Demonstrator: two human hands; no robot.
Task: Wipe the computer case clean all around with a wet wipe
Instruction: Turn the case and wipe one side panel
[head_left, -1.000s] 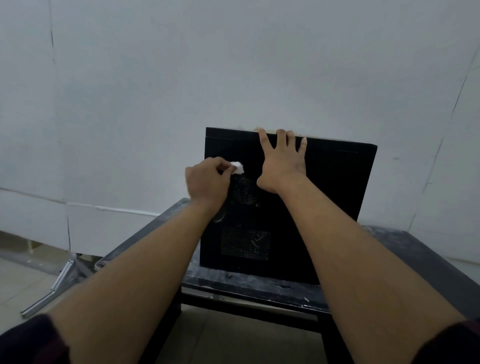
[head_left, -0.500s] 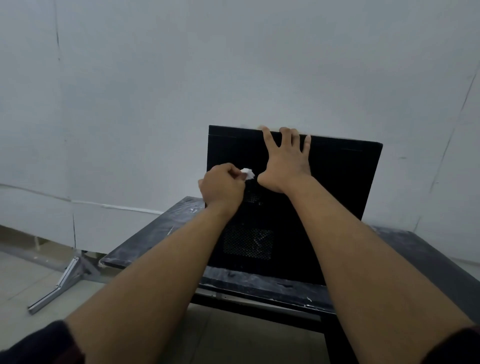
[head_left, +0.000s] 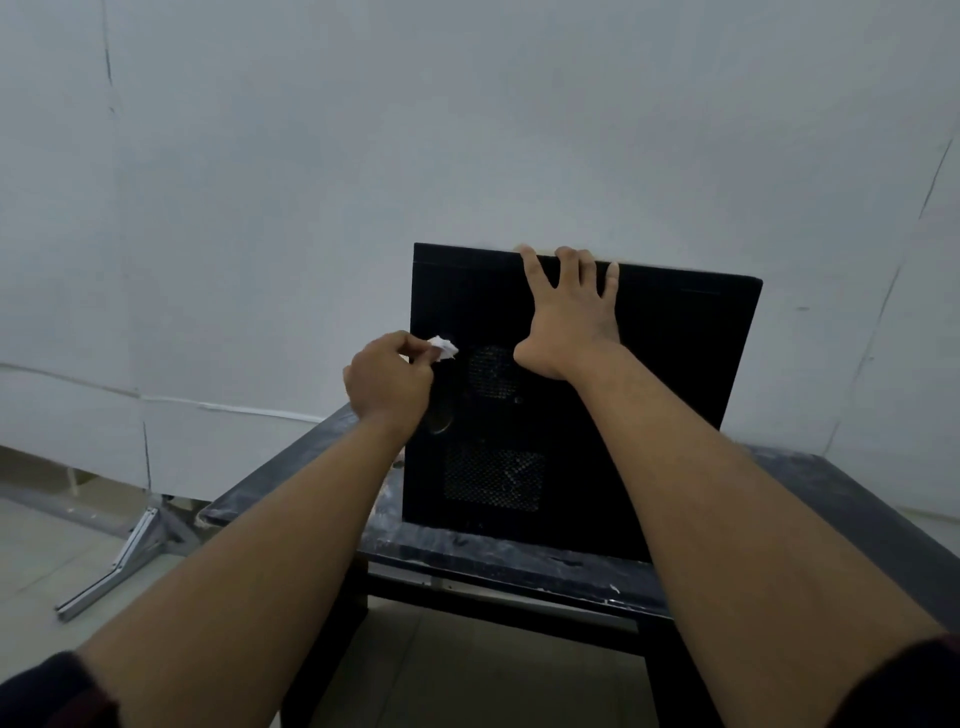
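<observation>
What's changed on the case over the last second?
The left hand, pinching the wet wipe, swept right across the computer case, then back toward its left edge. The right hand stayed spread flat at its top edge; the case did not move.

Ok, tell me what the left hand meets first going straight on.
The wet wipe pinched in the left hand would likely meet the computer case panel first; whether it touches already is unclear.

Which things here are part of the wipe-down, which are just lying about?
Job: case, wipe pinched by left hand, right hand flat on case.
Lying about: table under case, metal bracket on floor, cable along wall.
</observation>
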